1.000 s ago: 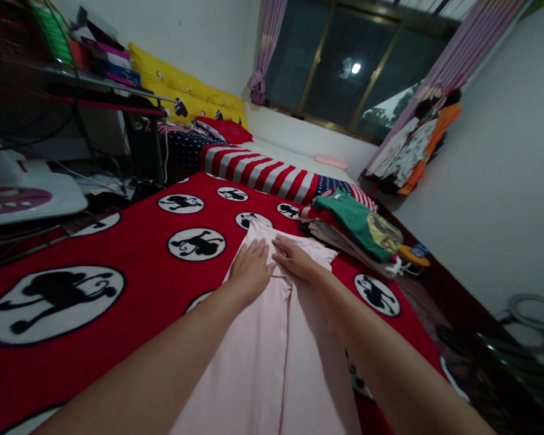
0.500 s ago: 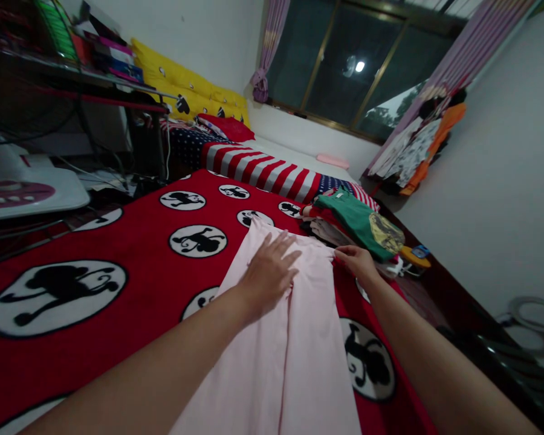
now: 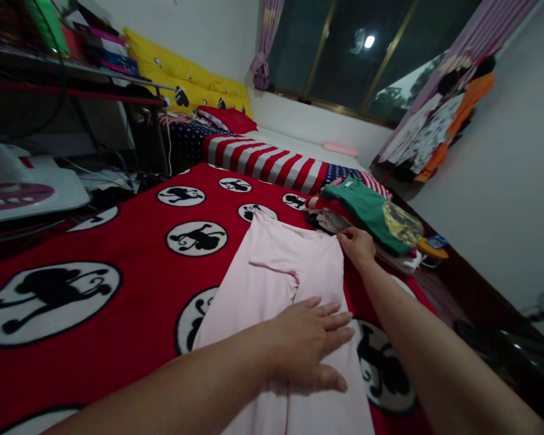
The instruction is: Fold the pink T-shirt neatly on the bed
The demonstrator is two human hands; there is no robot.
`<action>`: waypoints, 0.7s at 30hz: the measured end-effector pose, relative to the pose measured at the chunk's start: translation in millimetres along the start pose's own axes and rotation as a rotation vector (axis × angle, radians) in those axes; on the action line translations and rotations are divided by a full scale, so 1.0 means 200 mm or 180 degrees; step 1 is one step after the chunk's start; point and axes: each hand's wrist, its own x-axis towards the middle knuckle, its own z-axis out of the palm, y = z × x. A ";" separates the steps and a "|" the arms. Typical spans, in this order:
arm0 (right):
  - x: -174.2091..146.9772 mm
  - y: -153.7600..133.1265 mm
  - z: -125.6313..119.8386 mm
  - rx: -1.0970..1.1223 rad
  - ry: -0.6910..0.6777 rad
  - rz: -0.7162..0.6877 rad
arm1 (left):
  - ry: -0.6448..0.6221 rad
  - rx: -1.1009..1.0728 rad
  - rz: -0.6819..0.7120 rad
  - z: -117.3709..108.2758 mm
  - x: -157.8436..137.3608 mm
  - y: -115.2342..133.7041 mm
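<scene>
Fingers of the left hand (image 3: 310, 347) lie flat on the pink garment (image 3: 290, 284); right hand (image 3: 357, 244) pinches its far right corner.

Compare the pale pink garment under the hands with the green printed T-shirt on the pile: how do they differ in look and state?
The pale pink garment is plain and lies long and flat on the red monkey-print blanket, under the left hand, its far corner at the right hand. The green printed T-shirt carries a yellowish print and lies folded on top of the clothes pile, untouched. Both are cloth, lying on the bed.
</scene>
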 end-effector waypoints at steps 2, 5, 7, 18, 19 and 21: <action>-0.02 -0.01 0.03 -0.0209 -0.0061 0.0047 | 0.0007 0.0012 -0.0005 0.00 0.00 0.00; -0.01 -0.02 0.02 -0.0412 -0.0258 0.0004 | -0.0004 0.0038 -0.0030 0.01 0.01 0.00; 0.01 -0.03 -0.01 -0.0507 -0.0392 -0.0068 | -0.0010 0.0043 -0.0054 0.01 0.01 0.00; -0.01 -0.24 -0.09 -0.0750 -0.0633 -0.0769 | 0.0104 0.0048 -0.0019 0.02 0.01 0.00; -0.01 -0.24 -0.08 -0.0794 -0.0612 -0.0793 | 0.0092 0.0055 -0.0027 0.02 0.01 0.00; -0.02 -0.25 -0.05 -0.0698 -0.0364 -0.0736 | 0.0058 0.0071 -0.0047 0.01 0.01 0.00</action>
